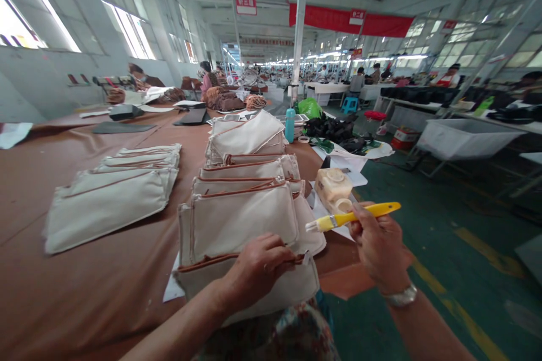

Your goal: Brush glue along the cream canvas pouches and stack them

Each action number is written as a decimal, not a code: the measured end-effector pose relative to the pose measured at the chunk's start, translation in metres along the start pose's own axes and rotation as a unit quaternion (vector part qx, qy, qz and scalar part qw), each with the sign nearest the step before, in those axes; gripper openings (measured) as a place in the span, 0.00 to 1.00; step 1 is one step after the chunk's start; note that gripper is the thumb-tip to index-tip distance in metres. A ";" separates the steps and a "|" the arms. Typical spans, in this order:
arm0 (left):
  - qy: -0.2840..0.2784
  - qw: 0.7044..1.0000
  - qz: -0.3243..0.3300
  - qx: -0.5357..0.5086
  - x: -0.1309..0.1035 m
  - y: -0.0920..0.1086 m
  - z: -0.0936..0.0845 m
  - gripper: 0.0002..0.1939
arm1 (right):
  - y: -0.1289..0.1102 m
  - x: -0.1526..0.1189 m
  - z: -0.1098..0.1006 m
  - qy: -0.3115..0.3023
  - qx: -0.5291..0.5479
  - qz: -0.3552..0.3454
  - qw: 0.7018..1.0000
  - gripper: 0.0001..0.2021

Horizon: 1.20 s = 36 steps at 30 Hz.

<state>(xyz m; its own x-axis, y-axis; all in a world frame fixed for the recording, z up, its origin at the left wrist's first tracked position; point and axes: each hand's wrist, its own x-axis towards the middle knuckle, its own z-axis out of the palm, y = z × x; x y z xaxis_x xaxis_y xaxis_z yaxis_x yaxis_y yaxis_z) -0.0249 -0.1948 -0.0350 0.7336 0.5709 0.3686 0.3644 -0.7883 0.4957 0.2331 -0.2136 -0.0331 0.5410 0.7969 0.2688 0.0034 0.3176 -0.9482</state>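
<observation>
A yellow-handled brush with pale bristles is held in my right hand, its tip pointing left over the fabric pieces. My left hand rests on the top edge of the nearest cream fabric piece, its fingers curled over the brown-trimmed edge. Behind it, more cream pieces with brown edging lie overlapped in a row. A translucent glue-stained container with a round opening stands just beyond the brush.
Another overlapped row of cream pieces lies at the left on the brown-covered table. A teal bottle, a tape roll and a black heap sit farther back. A white bin stands across the green floor. People work in the distance.
</observation>
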 end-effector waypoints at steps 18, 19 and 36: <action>-0.040 0.991 -0.078 -0.102 0.002 0.009 -0.007 0.09 | -0.034 -0.004 0.012 -0.148 0.114 0.156 0.970 0.18; -0.033 0.988 -0.097 -0.119 0.003 0.009 -0.007 0.08 | -0.039 -0.005 0.010 -0.134 0.125 0.148 0.972 0.19; -0.055 0.913 -0.235 -0.329 0.006 0.022 -0.029 0.18 | -0.056 -0.012 0.003 0.018 0.223 0.027 0.974 0.15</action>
<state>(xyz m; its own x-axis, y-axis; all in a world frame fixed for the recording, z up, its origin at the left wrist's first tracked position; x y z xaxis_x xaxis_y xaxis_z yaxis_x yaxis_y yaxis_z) -0.0291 -0.2023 0.0004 0.6514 0.7555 -0.0702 0.2572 -0.1328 0.9572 0.2239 -0.2394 0.0169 0.5597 0.8023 0.2075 -0.3877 0.4748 -0.7901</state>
